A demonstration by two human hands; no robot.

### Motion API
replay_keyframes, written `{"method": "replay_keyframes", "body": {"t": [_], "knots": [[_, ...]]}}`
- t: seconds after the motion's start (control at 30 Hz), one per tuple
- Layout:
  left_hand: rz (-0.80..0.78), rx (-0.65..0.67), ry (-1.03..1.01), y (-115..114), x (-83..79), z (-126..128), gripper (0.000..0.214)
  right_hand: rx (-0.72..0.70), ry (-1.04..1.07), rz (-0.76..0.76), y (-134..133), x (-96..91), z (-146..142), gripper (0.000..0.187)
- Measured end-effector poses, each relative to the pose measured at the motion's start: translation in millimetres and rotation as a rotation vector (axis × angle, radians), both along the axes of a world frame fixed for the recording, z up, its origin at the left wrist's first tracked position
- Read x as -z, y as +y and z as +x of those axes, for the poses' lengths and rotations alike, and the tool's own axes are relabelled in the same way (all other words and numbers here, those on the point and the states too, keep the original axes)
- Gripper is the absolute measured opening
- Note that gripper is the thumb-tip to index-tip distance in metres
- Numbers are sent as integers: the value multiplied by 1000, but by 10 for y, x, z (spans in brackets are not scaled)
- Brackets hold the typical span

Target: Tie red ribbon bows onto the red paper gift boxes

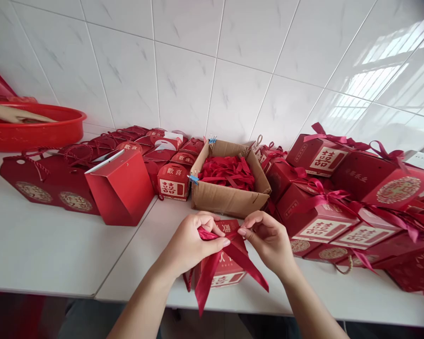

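Observation:
A small red gift box [223,273] with white lettering stands at the near edge of the white table [56,254]. A red satin ribbon [229,263] lies over its top, with tails hanging down in front. My left hand [192,242] pinches a fold of the ribbon above the box. My right hand [268,238] pinches the ribbon from the other side, fingertips almost touching the left ones. Both hands are closed on the ribbon.
A cardboard box [229,197] full of red ribbons sits just behind. Finished ribbon-tied red boxes [318,221] pile up at the right. Flat and folded red boxes [120,186] lie at the left, with a red basin [35,129] at far left. A tiled wall backs the table.

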State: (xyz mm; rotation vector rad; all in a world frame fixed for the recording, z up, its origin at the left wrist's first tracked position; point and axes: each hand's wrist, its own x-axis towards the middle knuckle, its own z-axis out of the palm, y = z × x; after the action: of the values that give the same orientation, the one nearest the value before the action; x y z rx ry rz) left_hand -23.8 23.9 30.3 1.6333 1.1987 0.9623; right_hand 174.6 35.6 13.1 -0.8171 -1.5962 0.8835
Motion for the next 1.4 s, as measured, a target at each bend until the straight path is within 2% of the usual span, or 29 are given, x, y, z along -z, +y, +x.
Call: {"method": "replay_keyframes", "body": {"t": [0.1,0.23,0.33,0.47,0.6,0.77,1.0,1.13,1.27,1.4], "knots": [[-36,29,13,-4,-29,-23,21,-25,-7,-3,-1,5,10,10],[-74,69,-22,-15,-74,-60,25,-87,32,-68,-16,-17,39,19],[-81,92,-69,-29,-99,-72,26,-57,23,-138,-38,-64,66,22],[-32,71,-102,-45,-101,-41,21,-84,-171,-185,-70,-147,51,36],[44,2,-63,-44,-77,20,22,-35,-315,-103,-88,-184,-5,42],[40,-11,-45,-21,-50,54,24,26,-308,-56,-67,-138,-15,45],[31,10,-95,-2,3,33,40,82,-274,-57,-63,-56,7,45],[18,-1,-96,-7,-17,37,37,101,-276,-66,-52,-28,-6,46],[54,18,-106,-3,-55,35,27,44,-263,-148,-48,-31,16,44],[73,57,-148,27,-50,-24,30,51,-192,-144,-103,-99,95,36]]}}
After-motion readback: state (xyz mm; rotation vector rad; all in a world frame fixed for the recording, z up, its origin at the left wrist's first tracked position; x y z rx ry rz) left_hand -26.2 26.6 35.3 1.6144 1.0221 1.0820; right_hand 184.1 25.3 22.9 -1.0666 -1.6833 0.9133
